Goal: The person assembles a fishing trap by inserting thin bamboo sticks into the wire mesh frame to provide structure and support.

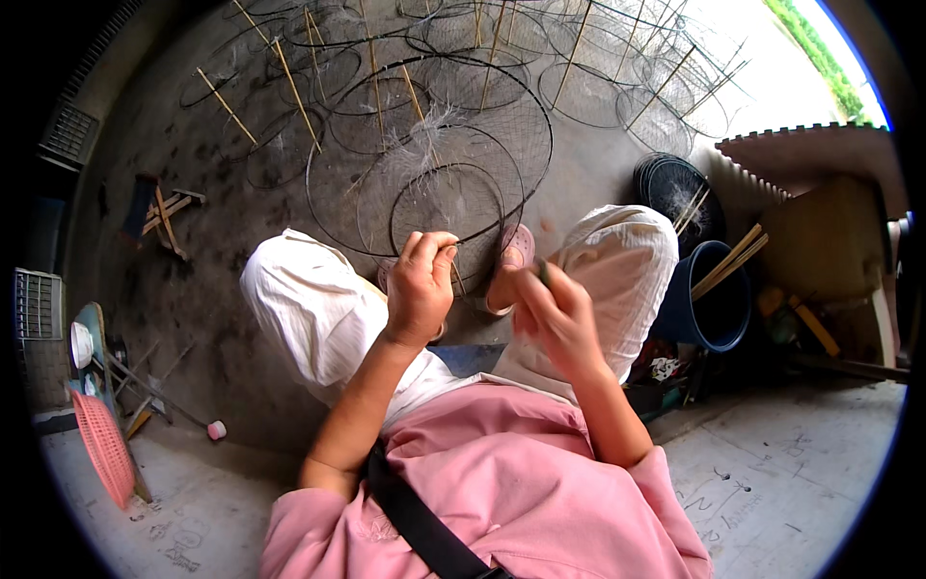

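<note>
A hoop net [551, 145] of fine mesh on dark round rings stands before my knees, with pale tangled strands at its middle. My left hand [424, 289] is closed in a pinch at the near edge of its large ring. To the right, my right hand [559, 318] is raised over my lap, fingers curled and slightly blurred. A small dark green bit shows between the thumb and forefinger; its kind I cannot make out. The right hand is apart from the ring. My pink shoe [518, 246] is beside the net's near edge.
More hoop nets with bamboo sticks [294, 92] cover the far floor. On my right are a blue bucket [725, 328] holding sticks and a stack of dark rings [666, 188]. A pink basket [99, 444] leans at left, and a small wooden stool [164, 217] lies beyond.
</note>
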`<state>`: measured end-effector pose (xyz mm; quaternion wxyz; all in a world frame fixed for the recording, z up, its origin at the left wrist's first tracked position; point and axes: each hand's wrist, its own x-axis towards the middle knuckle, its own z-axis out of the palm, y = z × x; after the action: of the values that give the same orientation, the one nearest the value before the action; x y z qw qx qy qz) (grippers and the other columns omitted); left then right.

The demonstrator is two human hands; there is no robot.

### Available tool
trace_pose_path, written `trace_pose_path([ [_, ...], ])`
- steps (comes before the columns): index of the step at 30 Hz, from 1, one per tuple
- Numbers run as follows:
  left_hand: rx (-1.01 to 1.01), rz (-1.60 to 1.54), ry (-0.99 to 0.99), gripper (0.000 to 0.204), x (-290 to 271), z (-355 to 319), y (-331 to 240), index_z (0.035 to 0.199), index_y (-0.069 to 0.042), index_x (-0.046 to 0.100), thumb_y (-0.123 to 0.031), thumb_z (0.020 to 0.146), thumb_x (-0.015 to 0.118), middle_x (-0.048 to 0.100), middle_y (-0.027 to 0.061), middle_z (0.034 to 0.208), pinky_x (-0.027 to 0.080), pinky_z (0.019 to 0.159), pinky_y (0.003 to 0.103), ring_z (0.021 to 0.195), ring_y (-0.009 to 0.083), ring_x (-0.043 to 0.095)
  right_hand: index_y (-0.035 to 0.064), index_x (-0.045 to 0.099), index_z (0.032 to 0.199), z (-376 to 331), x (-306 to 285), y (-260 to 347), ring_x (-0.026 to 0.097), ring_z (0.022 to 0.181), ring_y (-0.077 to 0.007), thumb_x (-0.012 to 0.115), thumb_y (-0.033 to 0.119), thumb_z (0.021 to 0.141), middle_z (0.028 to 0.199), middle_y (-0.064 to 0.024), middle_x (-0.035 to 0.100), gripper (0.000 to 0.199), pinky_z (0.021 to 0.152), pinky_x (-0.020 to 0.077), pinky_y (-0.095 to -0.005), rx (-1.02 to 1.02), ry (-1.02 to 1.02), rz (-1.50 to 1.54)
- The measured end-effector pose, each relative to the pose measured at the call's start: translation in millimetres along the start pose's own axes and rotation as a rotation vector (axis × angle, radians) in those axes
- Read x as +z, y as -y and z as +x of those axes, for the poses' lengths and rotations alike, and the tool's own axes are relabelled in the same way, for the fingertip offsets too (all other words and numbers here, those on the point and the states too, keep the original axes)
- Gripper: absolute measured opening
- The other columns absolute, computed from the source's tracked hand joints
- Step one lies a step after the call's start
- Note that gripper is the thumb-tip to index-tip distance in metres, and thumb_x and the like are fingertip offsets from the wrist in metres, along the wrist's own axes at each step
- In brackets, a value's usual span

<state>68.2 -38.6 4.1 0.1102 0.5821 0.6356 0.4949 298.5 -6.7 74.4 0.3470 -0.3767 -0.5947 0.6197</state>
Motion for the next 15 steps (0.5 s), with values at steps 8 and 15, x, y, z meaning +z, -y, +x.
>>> trace_pose_path([
  [8, -0.075, -0.066, 0.079, 0.016, 0, -4, 11, 0.121, -0.001, 0.066, -0.002, 0.11, 0.078, 0.076, 0.0183, 0.106, 0.062, 0.08, 0.049, 0.094, 0.0427, 0.078, 0.0053, 0.074, 0.109, 74, 36, -81, 0.041, 0.055, -0.0067, 0.079, 0.03, 0.12, 0.07, 0.0084, 0.046, 0.028, 0.052, 0.0389, -0.0307, 0.439, -0.025, 0.651],
  [15, -0.068, -0.069, 0.13, 0.015, 5, 8, 23, 0.118, -0.003, 0.071, -0.002, 0.108, 0.081, 0.075, 0.0157, 0.106, 0.061, 0.073, 0.046, 0.087, 0.0383, 0.077, 0.0059, 0.069, 0.1, 90, 42, -104, 0.048, 0.054, -0.0083, 0.086, 0.028, 0.115, 0.069, 0.0052, 0.055, 0.032, 0.05, 0.0418, -0.03, 0.334, -0.087, 0.572],
])
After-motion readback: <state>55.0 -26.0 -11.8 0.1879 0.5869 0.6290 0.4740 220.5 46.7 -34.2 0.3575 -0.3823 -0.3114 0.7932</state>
